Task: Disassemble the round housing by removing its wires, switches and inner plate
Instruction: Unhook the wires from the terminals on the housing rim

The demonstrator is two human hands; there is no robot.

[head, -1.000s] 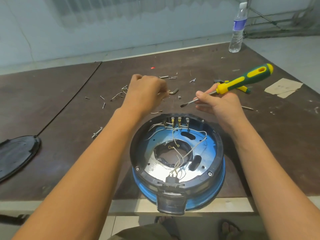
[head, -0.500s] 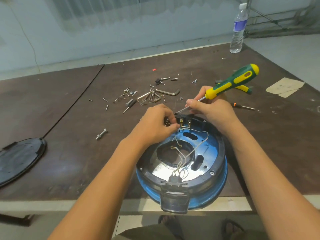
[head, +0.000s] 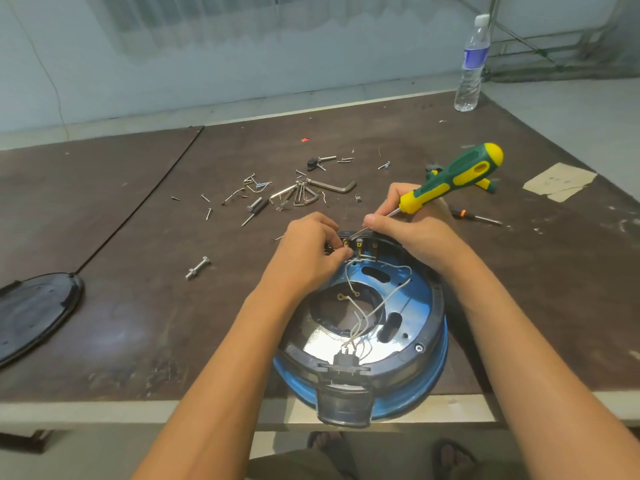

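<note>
The round blue housing [head: 434, 365] lies open side up at the table's near edge, a shiny inner plate [head: 325, 344] inside it. Grey wires [head: 377, 306] run from a black plug block [head: 346, 360] at the near rim to a terminal block [head: 363, 245] at the far rim. My left hand [head: 308, 251] pinches a wire end at those terminals. My right hand [head: 412, 233] grips a green and yellow screwdriver [head: 450, 178], its tip down at the terminal block.
Loose screws, hex keys [head: 332, 187] and a bolt [head: 198, 267] are scattered beyond the housing. A black round cover [head: 31, 313] lies far left. A second small screwdriver [head: 476, 216] and a paper scrap [head: 559, 181] lie right, a water bottle [head: 472, 60] at the far right corner.
My left hand came back from the scattered screws to the terminal block and took hold of a wire end. My right hand brought the screwdriver tip down onto the terminals.
</note>
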